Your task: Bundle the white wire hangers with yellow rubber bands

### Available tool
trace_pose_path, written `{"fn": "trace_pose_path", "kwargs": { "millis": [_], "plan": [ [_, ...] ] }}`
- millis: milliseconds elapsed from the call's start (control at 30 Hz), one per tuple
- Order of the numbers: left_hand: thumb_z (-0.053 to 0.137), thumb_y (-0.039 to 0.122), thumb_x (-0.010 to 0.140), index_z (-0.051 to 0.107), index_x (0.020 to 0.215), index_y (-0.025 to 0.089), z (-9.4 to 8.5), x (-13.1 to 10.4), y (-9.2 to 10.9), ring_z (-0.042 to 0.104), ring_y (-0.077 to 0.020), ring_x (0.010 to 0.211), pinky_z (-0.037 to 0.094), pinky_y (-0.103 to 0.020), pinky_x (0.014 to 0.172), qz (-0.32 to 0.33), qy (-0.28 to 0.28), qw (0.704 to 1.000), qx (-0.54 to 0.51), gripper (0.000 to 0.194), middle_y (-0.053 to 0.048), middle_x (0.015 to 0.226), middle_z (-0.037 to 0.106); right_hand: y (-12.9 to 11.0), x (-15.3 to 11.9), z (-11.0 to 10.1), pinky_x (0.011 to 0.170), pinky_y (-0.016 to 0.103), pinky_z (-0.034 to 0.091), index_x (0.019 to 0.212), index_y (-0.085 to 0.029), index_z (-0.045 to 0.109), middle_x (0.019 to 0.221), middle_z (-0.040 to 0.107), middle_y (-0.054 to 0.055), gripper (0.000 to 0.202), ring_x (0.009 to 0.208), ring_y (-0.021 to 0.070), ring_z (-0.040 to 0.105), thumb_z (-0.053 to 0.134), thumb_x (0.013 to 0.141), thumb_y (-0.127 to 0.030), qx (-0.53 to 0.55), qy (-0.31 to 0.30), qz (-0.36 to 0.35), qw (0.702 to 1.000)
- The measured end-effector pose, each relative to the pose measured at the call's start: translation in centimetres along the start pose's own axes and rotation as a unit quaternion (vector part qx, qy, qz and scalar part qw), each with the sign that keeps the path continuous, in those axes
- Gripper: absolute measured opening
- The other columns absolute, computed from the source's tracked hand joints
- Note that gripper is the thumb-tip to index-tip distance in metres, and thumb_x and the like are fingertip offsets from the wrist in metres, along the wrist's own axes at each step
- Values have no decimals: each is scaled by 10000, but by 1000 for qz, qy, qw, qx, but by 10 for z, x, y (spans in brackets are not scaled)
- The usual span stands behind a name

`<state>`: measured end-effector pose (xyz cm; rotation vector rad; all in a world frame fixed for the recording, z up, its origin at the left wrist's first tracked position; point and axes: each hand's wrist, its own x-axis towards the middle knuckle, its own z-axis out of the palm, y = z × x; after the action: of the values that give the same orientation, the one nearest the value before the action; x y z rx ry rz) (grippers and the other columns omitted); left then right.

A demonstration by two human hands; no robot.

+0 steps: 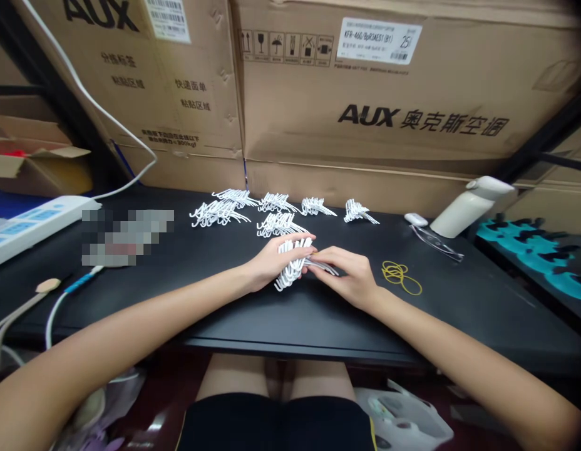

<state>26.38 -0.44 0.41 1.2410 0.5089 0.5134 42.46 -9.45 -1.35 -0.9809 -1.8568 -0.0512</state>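
A bundle of white hooks (pixel 289 270) is held above the black table, near its front edge. My left hand (pixel 276 257) wraps round the bundle, with the curved ends pointing down and to the left. The fingers of my right hand (pixel 344 272) pinch the straight ends of the same bundle. Beyond my hands lie several more piles of white hooks (pixel 218 213), the nearest pile (pixel 277 223) just behind my left hand. Loose yellow rubber bands (pixel 394 273) rest on the table to the right of my right hand.
Large cardboard boxes (pixel 300 113) stand along the back of the table (pixel 253 319). On the right are a white bottle (pixel 462 210), a small white device with a cord (pixel 416 219) and teal items (pixel 529 254). A power strip (pixel 41 222) and cables are at left.
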Motion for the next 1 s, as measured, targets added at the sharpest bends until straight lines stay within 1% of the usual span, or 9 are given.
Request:
{"fn": "trace_pose_path", "kwargs": {
  "millis": [67, 167, 300, 400, 500, 633, 800, 867, 1000],
  "plan": [
    [730, 310, 731, 603, 1151, 186, 0, 0, 0, 599, -98, 537, 482, -221, 501, -7, 10, 1000, -2, 456, -63, 897, 678, 1, 0, 0, 718, 300, 549, 983, -203, 679, 872, 714, 63, 180, 784, 172, 669, 628, 814, -166, 21, -12, 42, 999],
    [738, 309, 723, 591, 1177, 166, -1, 2, 0, 595, -110, 529, 482, -217, 486, -25, 32, 999, -4, 498, -46, 765, 671, 5, 2, -1, 640, 296, 555, 1020, -190, 658, 908, 709, 67, 252, 718, 169, 668, 669, 780, -263, 143, -46, 185, 971],
    [731, 281, 733, 583, 1186, 155, -5, 5, -1, 606, -112, 539, 489, -217, 486, -27, 58, 998, -25, 493, -67, 818, 684, 17, 6, -5, 488, 268, 521, 1022, -166, 608, 994, 708, 97, 251, 551, 135, 641, 545, 831, -317, 370, -24, 366, 854],
    [724, 267, 739, 592, 1162, 164, -6, 7, 0, 611, -95, 539, 507, -227, 513, -13, 69, 997, -35, 455, -97, 999, 679, 26, 8, -10, 509, 256, 521, 993, -174, 600, 1145, 670, 110, 213, 623, 142, 672, 497, 817, -235, 440, 8, 407, 800],
    [715, 254, 744, 587, 1162, 164, -6, 7, 1, 609, -90, 532, 501, -225, 500, -7, 85, 996, -36, 446, -118, 1083, 660, 31, 8, -12, 516, 216, 516, 963, -182, 609, 1215, 640, 96, 212, 671, 133, 692, 559, 757, -163, 453, 17, 421, 786],
    [710, 254, 747, 579, 1182, 160, -6, 7, 2, 611, -92, 538, 495, -219, 494, 3, 93, 995, -38, 464, -125, 1088, 660, 32, 8, -12, 484, 189, 502, 978, -208, 595, 1300, 585, 82, 270, 669, 127, 706, 632, 715, -154, 425, 28, 413, 805],
    [723, 264, 735, 588, 1190, 167, -8, 8, 1, 617, -93, 552, 504, -215, 512, 3, 108, 993, -38, 484, -117, 1070, 668, 25, 9, -14, 342, 183, 402, 960, -191, 567, 1277, 594, 142, 343, 499, 110, 662, 749, 682, -275, 292, 82, 343, 889],
    [722, 259, 734, 591, 1187, 168, -8, 9, 1, 617, -92, 553, 505, -212, 512, 3, 115, 993, -40, 481, -116, 1065, 671, 22, 9, -16, 314, 189, 371, 912, -193, 550, 1252, 610, 148, 356, 452, 102, 639, 778, 659, -297, 249, 94, 317, 910],
    [730, 276, 726, 595, 1179, 175, -7, 7, 1, 622, -95, 560, 507, -216, 516, 12, 107, 994, -36, 484, -118, 1088, 666, 18, 6, -19, 406, 240, 472, 968, -199, 567, 1314, 557, 168, 407, 506, 113, 650, 788, 651, -327, 197, 50, 258, 945]
  ]
}}
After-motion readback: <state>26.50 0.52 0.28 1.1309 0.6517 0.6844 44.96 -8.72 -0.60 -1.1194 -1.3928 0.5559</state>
